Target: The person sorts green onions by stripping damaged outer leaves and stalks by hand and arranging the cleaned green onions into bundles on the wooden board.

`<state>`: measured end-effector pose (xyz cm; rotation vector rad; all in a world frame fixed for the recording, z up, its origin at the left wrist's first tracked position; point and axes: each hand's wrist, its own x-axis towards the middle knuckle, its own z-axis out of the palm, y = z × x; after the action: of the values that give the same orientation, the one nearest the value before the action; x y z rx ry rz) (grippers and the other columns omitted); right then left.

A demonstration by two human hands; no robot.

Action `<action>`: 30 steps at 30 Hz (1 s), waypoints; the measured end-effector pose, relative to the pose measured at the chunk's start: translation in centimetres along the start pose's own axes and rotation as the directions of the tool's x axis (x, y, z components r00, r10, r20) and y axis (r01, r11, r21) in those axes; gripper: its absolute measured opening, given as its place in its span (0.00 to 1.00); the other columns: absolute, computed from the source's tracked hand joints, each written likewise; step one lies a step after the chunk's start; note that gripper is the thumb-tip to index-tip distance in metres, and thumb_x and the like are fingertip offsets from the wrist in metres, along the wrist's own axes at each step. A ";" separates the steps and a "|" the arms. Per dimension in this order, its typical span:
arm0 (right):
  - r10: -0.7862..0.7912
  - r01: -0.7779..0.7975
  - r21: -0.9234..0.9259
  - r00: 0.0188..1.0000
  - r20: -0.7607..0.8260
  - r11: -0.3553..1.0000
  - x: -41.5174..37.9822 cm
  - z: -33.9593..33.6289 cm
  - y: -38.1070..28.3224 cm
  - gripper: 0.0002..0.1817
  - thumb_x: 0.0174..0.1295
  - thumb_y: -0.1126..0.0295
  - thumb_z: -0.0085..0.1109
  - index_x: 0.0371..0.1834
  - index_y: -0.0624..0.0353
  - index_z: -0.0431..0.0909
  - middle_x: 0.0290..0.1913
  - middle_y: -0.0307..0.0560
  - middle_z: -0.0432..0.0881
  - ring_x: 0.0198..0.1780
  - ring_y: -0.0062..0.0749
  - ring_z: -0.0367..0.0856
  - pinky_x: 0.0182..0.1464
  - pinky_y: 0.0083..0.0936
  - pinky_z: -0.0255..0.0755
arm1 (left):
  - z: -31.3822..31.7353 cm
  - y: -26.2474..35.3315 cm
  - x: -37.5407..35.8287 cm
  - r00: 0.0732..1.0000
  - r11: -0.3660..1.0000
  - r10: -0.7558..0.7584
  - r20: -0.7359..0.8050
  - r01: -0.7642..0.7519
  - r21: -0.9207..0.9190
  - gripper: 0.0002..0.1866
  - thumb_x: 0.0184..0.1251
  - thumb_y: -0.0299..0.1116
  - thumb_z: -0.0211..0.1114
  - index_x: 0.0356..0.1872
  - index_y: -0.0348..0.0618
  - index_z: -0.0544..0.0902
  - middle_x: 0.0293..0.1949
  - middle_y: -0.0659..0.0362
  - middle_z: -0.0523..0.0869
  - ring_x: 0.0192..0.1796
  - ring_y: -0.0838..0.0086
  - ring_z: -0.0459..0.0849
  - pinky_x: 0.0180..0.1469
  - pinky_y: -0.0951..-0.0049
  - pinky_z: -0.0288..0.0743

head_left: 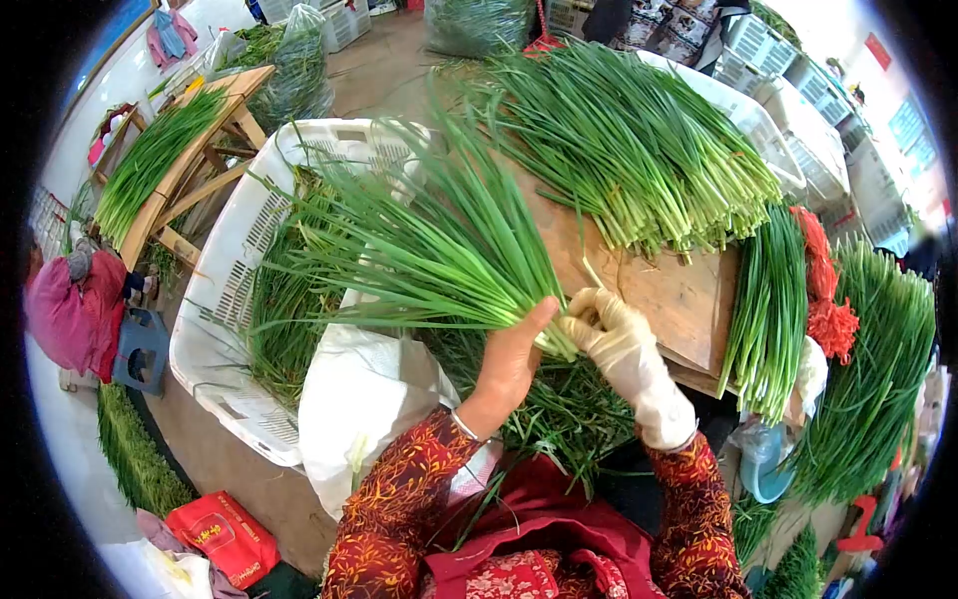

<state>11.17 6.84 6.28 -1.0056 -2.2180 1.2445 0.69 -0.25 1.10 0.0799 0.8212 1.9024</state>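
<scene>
My bare left hand [511,364] is closed around the lower stems of a bunch of garlic chives [449,265], whose leaves fan out up and to the left. Beside the pale stem ends, my right hand [619,344] wears a whitish glove, its fingers pinched together. A thin pale chive strand [592,272] sticks up from these fingers. Beyond the right hand, a big pile of chives [639,150] lies on a wooden board [689,295]. Loose green trimmings [569,414] lie below the hands, over my lap.
A white plastic crate [215,290] with loose greens stands left, a white sack [364,389] against it. Right of the board are more chives [768,309], red ties [828,290] and a blue basin [766,464]. A wooden bench [195,150] with chives and a person's pink garment [75,309] are at left.
</scene>
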 end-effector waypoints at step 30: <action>-0.151 0.003 -0.345 0.903 -0.401 0.939 4.5 -9.2 -1.0 0.08 0.56 0.65 0.58 0.34 0.57 0.77 0.27 0.44 0.78 0.27 0.27 0.76 0.31 0.23 0.69 | 1.0 2.4 1.6 0.971 0.997 0.032 0.237 -0.015 -0.072 0.18 0.62 0.26 0.57 0.53 0.42 0.67 0.37 0.62 0.75 0.37 0.77 0.75 0.40 0.72 0.75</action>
<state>13.72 15.00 11.92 -1.1679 -2.1264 0.5428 -1.55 0.94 2.73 0.2707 0.5933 1.8974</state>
